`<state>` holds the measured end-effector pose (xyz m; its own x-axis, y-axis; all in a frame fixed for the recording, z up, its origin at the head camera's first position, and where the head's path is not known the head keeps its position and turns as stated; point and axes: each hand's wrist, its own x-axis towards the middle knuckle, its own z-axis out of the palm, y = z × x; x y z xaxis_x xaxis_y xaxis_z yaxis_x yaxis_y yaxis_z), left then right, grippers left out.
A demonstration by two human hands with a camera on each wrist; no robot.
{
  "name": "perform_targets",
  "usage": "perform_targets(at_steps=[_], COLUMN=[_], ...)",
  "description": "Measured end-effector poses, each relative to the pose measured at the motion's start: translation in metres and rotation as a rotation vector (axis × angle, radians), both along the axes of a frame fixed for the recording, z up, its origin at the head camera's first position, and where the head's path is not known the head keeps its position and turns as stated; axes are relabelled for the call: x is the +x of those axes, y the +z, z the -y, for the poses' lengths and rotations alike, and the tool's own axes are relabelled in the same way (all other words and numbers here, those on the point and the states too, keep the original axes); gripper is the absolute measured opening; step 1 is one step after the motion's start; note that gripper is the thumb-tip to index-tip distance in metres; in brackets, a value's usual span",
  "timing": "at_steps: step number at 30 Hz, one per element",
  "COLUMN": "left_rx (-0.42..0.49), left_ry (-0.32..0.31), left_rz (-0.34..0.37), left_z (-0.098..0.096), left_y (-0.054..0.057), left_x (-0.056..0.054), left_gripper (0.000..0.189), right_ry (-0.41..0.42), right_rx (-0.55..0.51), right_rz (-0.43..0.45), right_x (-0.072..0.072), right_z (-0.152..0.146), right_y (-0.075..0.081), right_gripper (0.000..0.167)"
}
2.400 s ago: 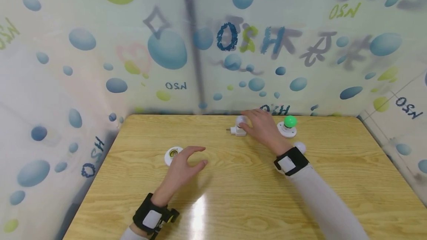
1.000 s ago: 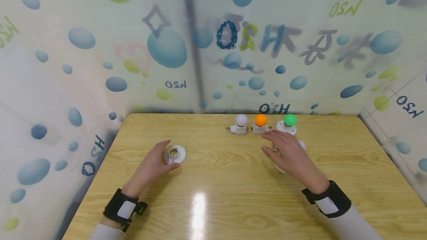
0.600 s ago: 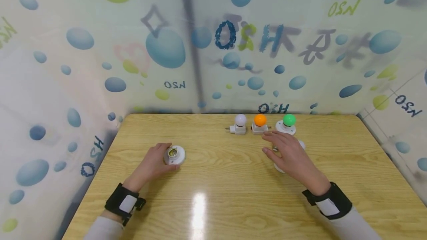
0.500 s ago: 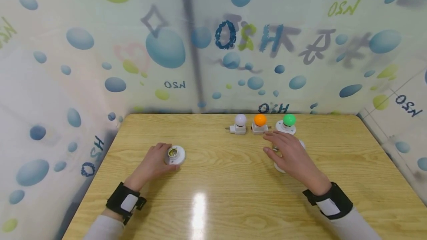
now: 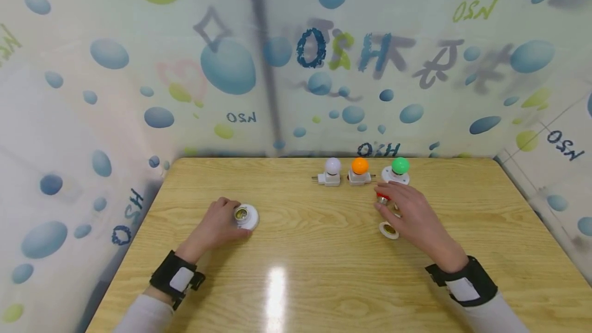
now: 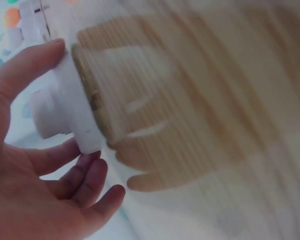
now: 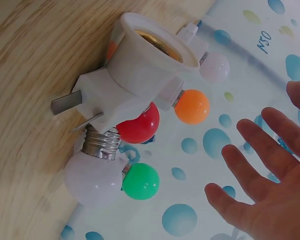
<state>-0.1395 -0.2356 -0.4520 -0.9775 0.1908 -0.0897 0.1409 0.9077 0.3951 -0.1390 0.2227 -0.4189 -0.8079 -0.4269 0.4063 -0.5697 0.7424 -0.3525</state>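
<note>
My left hand holds a round white lamp holder by its rim, thumb on one side and fingers on the other. In the left wrist view the lamp holder is seen edge-on, with its socket towards the palm. Over a loose red bulb my right hand reaches with its fingers extended. The right wrist view shows that hand spread, apart from the red bulb. Nearer the camera stands a white plug-in socket with two prongs; a loose white bulb lies beside it.
Along the back edge of the wooden table stand a white bulb and an orange bulb in plug-in sockets. Right of them is a green bulb on a round base. A patterned wall rises behind.
My right hand has come away from the white bulb at the back, towards the right and front, then slightly farther right, uncovering the red bulb. My left hand has closed on the lamp holder.
</note>
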Motion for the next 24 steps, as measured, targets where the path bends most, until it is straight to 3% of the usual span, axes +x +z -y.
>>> perform_targets(at_steps=[4,11,15,24], left_rx=[0.012,0.071,0.088,0.081], left_ry=[-0.008,-0.094,-0.148,-0.325], left_rz=[-0.011,-0.067,-0.059,-0.079], left_z=[-0.015,-0.056,-0.081,-0.121], left_y=[0.005,0.019,0.025,0.019], left_x=[0.000,0.004,0.007,0.014], left_gripper=[0.081,0.080,0.082,0.083], right_ry=[-0.027,-0.058,-0.072,-0.111], right_rx=[-0.008,-0.029,-0.033,-0.004], right_rz=[0.029,0.021,0.008,0.070], right_x=[0.001,0.004,0.006,0.010], right_z=[-0.004,-0.010,-0.014,-0.017], right_y=[-0.001,0.000,0.001,0.003], right_gripper=[0.034,0.038,0.039,0.040])
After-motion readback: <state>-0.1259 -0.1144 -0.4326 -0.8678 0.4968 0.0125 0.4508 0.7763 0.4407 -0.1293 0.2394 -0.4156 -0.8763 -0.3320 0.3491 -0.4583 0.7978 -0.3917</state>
